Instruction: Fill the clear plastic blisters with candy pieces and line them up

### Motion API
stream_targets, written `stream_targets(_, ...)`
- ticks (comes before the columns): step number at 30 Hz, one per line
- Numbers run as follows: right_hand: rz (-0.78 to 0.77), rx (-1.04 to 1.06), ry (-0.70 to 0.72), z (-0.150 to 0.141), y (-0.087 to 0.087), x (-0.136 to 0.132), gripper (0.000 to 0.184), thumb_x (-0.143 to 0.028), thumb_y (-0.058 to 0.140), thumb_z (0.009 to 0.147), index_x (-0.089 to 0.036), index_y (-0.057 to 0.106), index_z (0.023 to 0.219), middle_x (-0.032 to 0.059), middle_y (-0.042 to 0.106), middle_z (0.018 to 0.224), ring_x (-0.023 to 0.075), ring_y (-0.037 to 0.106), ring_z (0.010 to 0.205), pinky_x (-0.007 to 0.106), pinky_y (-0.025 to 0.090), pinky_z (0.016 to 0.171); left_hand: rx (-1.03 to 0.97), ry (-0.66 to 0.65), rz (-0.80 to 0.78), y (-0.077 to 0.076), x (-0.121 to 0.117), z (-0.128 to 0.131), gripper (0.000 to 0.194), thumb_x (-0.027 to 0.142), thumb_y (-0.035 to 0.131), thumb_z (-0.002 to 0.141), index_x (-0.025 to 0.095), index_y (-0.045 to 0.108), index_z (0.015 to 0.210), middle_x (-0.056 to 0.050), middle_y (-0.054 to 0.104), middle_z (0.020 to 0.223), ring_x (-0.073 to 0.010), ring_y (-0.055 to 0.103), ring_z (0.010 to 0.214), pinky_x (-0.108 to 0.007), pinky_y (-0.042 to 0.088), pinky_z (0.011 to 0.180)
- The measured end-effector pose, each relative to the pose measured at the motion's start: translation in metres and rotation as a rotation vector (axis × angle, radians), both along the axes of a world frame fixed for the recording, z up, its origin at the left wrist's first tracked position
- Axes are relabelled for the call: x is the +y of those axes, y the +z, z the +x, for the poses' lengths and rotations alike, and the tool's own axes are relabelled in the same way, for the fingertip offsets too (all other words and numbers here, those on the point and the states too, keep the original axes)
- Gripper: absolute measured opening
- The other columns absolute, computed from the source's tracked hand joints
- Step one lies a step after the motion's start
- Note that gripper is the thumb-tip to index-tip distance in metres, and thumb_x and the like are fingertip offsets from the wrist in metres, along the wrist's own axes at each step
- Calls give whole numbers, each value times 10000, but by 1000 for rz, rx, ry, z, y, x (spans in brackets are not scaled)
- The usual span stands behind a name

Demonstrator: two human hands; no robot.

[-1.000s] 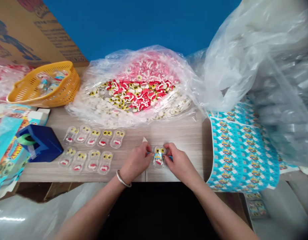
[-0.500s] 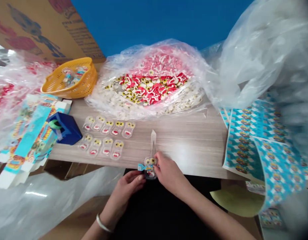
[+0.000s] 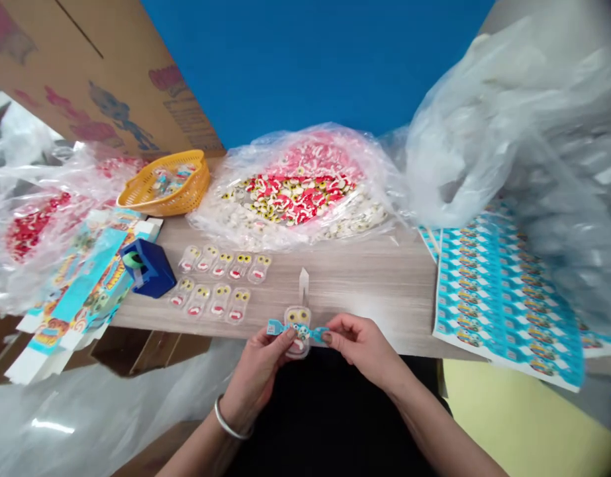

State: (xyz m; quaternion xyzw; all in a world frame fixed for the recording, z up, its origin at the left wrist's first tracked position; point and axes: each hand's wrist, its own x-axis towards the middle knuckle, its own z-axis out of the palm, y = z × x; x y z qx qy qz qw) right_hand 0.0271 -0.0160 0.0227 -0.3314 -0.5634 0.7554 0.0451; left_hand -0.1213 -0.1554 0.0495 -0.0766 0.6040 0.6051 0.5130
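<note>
Label [image 3: 301, 331] across a clear case [image 3: 298, 311]

At the table's [image 3: 369, 281] six-o'clock edge, the left hand [image 3: 255, 374] grips the case's nine-o'clock side, thumb on the label; the right hand [image 3: 362, 344] pinches the label's three-o'clock end. Two rows of other cases [image 3: 220, 301] lie toward ten o'clock.

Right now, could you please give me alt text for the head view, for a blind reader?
The left hand and right hand hold a blue label across a clear pack at the table's edge. To the left, nine unlabelled packs lie in two rows; behind, a plastic bag holds loose red, white and yellow pieces.
</note>
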Motion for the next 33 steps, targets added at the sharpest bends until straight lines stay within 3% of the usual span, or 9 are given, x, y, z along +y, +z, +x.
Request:
stream_targets(3, 33, 90, -57, 11, 13, 10, 341, -495, 698, 854, -179, 622, 749, -39, 552, 624, 67, 392, 514, 209, 284, 487, -37, -74, 104, 11, 19, 5, 236, 285, 908, 630, 136, 746, 713, -29, 725, 673, -112, 636, 601, -217, 538, 615)
stream_targets(6, -83, 197, -64, 18, 19, 16, 386, -544, 722, 827, -180, 608, 771, -49, 537, 620, 58, 365, 497, 205, 254, 478, -130, -188, 215, 16, 33, 17, 191, 268, 884, 678, 146, 754, 747, -22, 720, 700, -99, 629, 612, -208, 525, 615)
stream_targets(12, -236, 331, -104, 21, 10, 12, 455, -590, 782, 747, -177, 600, 797, -68, 489, 591, 43, 326, 475, 186, 212, 442, -200, -391, 285, 23, 53, 36, 224, 317, 861, 711, 132, 746, 764, -25, 678, 659, -103, 598, 572, -225, 501, 565)
stream_targets(17, -249, 246, -250, 17, -4, 9, 496, -592, 830, 672, -193, 560, 788, -91, 468, 552, 41, 284, 433, 188, 183, 403, -197, -377, 290, 24, 64, 42, 235, 305, 879, 686, 131, 732, 743, -16, 673, 645, -98, 597, 567, -224, 506, 585)
stream_targets(20, -180, 226, -276, 22, -7, 16, 472, -566, 842, 660, -192, 566, 742, -83, 479, 542, 54, 324, 445, 194, 241, 425, -171, -329, 289, 20, 71, 42, 247, 287, 897, 655, 133, 730, 751, -13, 687, 664, -101, 615, 597, -222, 513, 619)
stream_targets(22, -88, 202, -319, 28, -6, 22, 430, -554, 824, 692, -187, 606, 740, -61, 514, 562, 81, 411, 498, 209, 333, 485, -119, -277, 273, 17, 76, 42, 272, 285, 911, 629, 135, 724, 758, -15, 707, 697, -102, 619, 610, -222, 512, 630)
stream_targets(25, 26, 198, -448, 35, 2, 23, 370, -548, 721, 818, -188, 695, 902, 12, 656, 746, 148, 573, 693, 267, 458, 668, 36, -194, 243, 13, 82, 45, 301, 301, 905, 632, 140, 723, 811, -26, 738, 755, -115, 631, 637, -236, 511, 659)
stream_targets(28, 139, 215, -445, 36, 11, 18, 322, -504, 700, 857, -196, 698, 951, 42, 695, 876, 189, 605, 827, 308, 471, 791, 145, -209, 251, 11, 87, 49, 335, 313, 899, 637, 136, 728, 863, -38, 745, 784, -131, 640, 685, -248, 506, 690)
stream_targets(33, 222, 169, -464, 37, 17, 15, 309, -491, 702, 862, -185, 670, 841, 19, 666, 806, 167, 558, 769, 277, 439, 740, 152, -168, 289, 7, 86, 43, 308, 363, 855, 700, 157, 696, 864, -11, 706, 789, -123, 633, 703, -250, 506, 698)
